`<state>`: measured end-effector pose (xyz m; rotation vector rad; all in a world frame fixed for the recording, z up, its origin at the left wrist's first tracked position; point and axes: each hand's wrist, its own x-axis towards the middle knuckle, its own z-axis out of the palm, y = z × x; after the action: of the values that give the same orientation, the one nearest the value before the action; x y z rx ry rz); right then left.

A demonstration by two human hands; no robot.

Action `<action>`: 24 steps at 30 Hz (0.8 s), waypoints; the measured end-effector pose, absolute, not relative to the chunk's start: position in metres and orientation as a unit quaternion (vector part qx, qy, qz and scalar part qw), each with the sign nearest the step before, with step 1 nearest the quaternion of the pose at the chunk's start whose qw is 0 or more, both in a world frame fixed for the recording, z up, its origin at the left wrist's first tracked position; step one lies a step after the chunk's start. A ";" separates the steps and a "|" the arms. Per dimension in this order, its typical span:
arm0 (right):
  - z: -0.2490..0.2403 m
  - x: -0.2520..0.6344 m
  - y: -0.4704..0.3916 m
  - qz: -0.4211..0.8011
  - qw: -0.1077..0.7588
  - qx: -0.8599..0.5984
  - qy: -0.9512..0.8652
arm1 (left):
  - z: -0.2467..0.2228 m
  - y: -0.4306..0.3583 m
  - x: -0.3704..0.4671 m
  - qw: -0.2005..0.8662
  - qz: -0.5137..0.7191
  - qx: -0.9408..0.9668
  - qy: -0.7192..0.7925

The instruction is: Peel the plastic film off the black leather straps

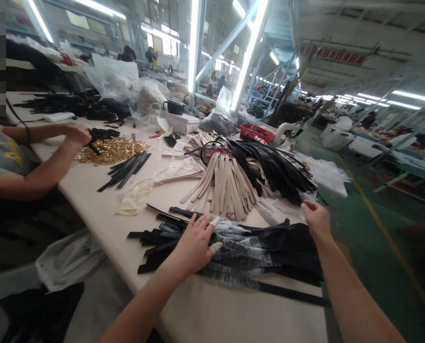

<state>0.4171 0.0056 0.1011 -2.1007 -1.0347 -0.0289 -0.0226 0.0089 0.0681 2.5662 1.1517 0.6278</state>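
Observation:
Black strips (291, 247), partly wrapped in clear plastic film (241, 245), lie across the near part of the table. My left hand (196, 243) rests on them with its fingers spread, pale covers on two fingertips. At the right, my right hand (316, 216) has its fingers pinched together at the end of the black strap bundle (277, 166); what is between the fingertips is too small to make out. Beige strips (227, 186), tied with a pink band, fan out behind the wrapped strips.
At the left a person's hands (78, 136) work over gold metal pieces (117, 150). Short dark strips (126, 169) lie near them. A red basket (257, 132), a white box (180, 122) and plastic bags (217, 119) stand at the back. The table (244, 309) ends at the right.

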 end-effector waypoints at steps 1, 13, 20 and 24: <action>0.092 0.414 0.026 0.014 0.364 -0.827 -0.428 | 0.058 0.007 -0.011 0.134 0.224 0.882 0.392; 0.012 0.379 0.183 0.101 0.093 -0.857 -0.497 | 0.019 -0.011 0.002 0.251 0.286 0.824 0.421; -0.004 0.392 0.186 0.083 0.100 -0.851 -0.509 | 0.028 -0.007 0.004 0.333 0.357 0.759 0.430; 0.008 0.396 0.183 0.092 0.143 -0.844 -0.509 | 0.044 0.056 -0.020 0.285 0.396 0.713 0.503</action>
<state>0.3959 0.1831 0.0081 -2.4334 -1.4692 0.2652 -0.0195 0.0562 0.0437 1.9079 1.3461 1.0582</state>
